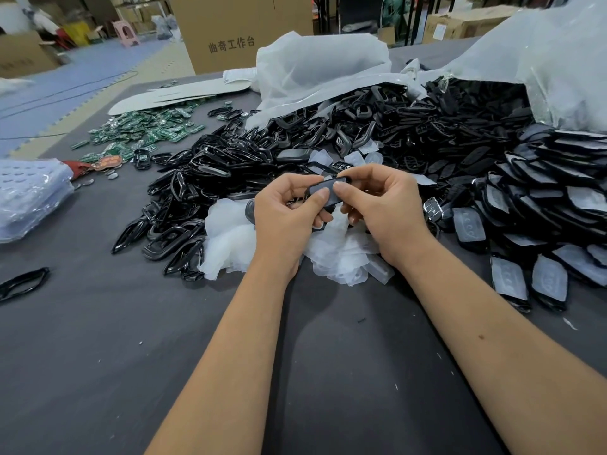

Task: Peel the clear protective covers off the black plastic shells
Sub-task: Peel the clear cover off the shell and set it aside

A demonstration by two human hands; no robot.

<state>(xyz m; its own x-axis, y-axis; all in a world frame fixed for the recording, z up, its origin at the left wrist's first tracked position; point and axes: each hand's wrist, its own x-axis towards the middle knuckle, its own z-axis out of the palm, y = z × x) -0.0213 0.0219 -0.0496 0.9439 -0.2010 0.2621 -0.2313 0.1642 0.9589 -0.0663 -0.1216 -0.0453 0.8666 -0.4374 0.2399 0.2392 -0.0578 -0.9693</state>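
1. The left hand [285,208] and the right hand [381,205] together hold one small black plastic shell with a clear protective cover [323,193] above the dark grey cloth-covered desk [98,339].
2. The left hand pinches the shell's near left edge, thumb on top of the cover and fingers curled beneath.
3. The right hand pinches the shell's right end, its thumb pressed on the cover beside the left thumb.
4. Directly beneath the hands lies a heap of crumpled clear peeled covers [230,241].
5. To the left of that heap sits a pile of bare glossy black frame-shaped shells [184,205].
6. On the right spreads a large stack of black shells with clear covers on [551,218], spilling from an open translucent white plastic bag [558,60].
7. Further back on the left lies a scatter of small green circuit boards [144,133].
8. A brown cardboard box with printed characters [236,31] stands behind the desk.
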